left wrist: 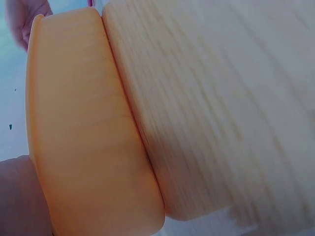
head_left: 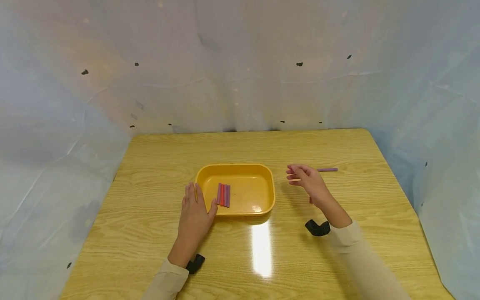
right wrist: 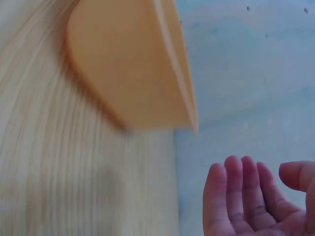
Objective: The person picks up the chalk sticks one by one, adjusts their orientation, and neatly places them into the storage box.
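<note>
A yellow rectangular tray (head_left: pixel 247 212) lies on the wooden table, with several thin sticks (head_left: pixel 223 196), purple and red, side by side in its left half. My left hand (head_left: pixel 195 221) rests on the tray's front left corner, fingers straight along the left rim and thumb at the front rim. To the right of the tray my right hand (head_left: pixel 309 183) hovers above the table with fingers loosely bent. Its fingers and thumb are apart in the right wrist view, with nothing between them. A purple stick (head_left: pixel 327 169) lies just beyond that hand, partly hidden by it.
A small red piece (head_left: pixel 310 200) shows from under the right wrist. Black curved wrist mounts (head_left: pixel 318 228) sit at both wrists. Pale plastic sheeting (head_left: pixel 240 83) stands behind the table (head_left: pixel 157 154) and along its sides.
</note>
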`<state>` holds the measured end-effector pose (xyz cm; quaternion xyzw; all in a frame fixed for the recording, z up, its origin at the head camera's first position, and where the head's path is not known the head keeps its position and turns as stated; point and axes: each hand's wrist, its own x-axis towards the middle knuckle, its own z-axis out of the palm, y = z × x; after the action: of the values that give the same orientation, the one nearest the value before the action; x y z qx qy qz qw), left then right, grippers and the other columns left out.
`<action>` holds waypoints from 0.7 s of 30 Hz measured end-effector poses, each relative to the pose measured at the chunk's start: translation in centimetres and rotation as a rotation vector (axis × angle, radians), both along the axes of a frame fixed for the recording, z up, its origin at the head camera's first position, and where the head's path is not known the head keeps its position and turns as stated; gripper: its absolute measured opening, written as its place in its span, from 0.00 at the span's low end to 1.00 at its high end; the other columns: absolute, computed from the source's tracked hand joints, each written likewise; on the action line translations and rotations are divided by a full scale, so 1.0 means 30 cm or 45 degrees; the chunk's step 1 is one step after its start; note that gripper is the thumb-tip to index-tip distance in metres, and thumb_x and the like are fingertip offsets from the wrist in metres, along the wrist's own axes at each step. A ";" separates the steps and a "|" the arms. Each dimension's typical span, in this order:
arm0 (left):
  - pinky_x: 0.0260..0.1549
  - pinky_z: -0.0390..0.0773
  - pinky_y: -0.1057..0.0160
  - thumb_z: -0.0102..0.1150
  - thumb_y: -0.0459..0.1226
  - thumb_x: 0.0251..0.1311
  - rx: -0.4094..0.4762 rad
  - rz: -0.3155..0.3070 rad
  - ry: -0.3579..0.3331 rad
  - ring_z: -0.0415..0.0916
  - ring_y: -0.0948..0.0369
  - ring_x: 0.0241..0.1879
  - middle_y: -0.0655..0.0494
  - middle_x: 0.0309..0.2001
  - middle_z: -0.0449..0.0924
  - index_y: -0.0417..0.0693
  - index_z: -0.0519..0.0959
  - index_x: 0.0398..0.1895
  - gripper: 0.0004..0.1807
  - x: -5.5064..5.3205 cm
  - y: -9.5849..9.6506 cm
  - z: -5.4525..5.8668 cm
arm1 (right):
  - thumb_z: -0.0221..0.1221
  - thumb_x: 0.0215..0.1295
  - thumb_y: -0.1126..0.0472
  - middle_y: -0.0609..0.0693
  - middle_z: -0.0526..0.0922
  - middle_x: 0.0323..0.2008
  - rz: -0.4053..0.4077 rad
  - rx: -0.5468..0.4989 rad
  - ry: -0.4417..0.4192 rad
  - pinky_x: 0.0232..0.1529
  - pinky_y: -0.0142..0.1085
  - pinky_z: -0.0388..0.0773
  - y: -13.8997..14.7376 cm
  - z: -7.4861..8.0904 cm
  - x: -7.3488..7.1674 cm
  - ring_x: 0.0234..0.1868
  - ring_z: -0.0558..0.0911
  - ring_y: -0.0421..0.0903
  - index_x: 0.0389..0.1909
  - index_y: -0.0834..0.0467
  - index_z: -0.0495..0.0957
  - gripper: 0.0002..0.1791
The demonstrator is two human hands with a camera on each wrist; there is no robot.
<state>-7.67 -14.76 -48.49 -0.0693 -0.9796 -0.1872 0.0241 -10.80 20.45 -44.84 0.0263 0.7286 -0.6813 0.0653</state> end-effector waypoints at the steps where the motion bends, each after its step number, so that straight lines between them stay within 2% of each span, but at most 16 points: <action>1: 0.64 0.47 0.44 0.43 0.55 0.65 -0.002 -0.001 0.003 0.35 0.45 0.70 0.34 0.71 0.39 0.31 0.44 0.71 0.44 0.001 0.000 0.001 | 0.47 0.71 0.49 0.67 0.73 0.52 -0.017 0.033 -0.003 0.47 0.39 0.77 0.019 -0.004 0.004 0.51 0.76 0.59 0.58 0.68 0.68 0.27; 5: 0.64 0.47 0.44 0.42 0.55 0.65 -0.003 -0.003 0.006 0.35 0.45 0.70 0.34 0.71 0.40 0.31 0.45 0.70 0.44 0.003 -0.002 0.004 | 0.46 0.71 0.48 0.66 0.72 0.53 -0.061 0.160 -0.025 0.48 0.41 0.76 0.087 -0.021 0.024 0.52 0.75 0.59 0.60 0.67 0.66 0.28; 10: 0.64 0.46 0.44 0.42 0.56 0.65 -0.011 -0.003 0.011 0.35 0.45 0.70 0.34 0.71 0.39 0.31 0.44 0.71 0.45 0.000 -0.006 -0.004 | 0.46 0.71 0.49 0.70 0.71 0.53 -0.124 0.323 -0.059 0.48 0.46 0.75 0.152 -0.039 0.048 0.52 0.75 0.62 0.60 0.71 0.65 0.30; 11: 0.64 0.47 0.44 0.42 0.56 0.65 -0.012 -0.003 0.016 0.35 0.45 0.70 0.34 0.71 0.40 0.31 0.45 0.71 0.44 -0.001 -0.006 -0.006 | 0.46 0.72 0.50 0.71 0.71 0.53 -0.139 0.351 -0.073 0.47 0.46 0.75 0.156 -0.027 0.057 0.51 0.75 0.63 0.60 0.71 0.65 0.29; 17: 0.63 0.48 0.44 0.44 0.55 0.65 -0.010 -0.001 0.024 0.37 0.44 0.70 0.34 0.70 0.41 0.31 0.45 0.70 0.44 -0.003 -0.005 -0.008 | 0.45 0.72 0.50 0.70 0.73 0.52 -0.189 0.482 -0.145 0.43 0.41 0.78 0.220 -0.052 0.090 0.50 0.76 0.63 0.59 0.72 0.65 0.29; 18: 0.63 0.48 0.44 0.44 0.55 0.65 -0.008 -0.001 0.023 0.36 0.44 0.70 0.34 0.70 0.41 0.31 0.45 0.70 0.44 -0.003 -0.005 -0.008 | 0.46 0.71 0.49 0.69 0.73 0.51 -0.195 0.499 -0.159 0.43 0.41 0.78 0.234 -0.070 0.091 0.49 0.77 0.62 0.59 0.72 0.66 0.30; 21: 0.63 0.48 0.43 0.44 0.55 0.65 -0.008 -0.004 0.024 0.36 0.44 0.70 0.34 0.71 0.40 0.31 0.45 0.70 0.44 -0.004 -0.004 -0.009 | 0.47 0.71 0.49 0.68 0.77 0.47 -0.213 0.567 -0.224 0.39 0.40 0.80 0.245 -0.078 0.102 0.44 0.80 0.58 0.55 0.71 0.70 0.28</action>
<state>-7.80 -14.89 -48.76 -0.0727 -0.9798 -0.1835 0.0330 -7.75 27.80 -47.18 0.1594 0.8475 -0.5022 0.0643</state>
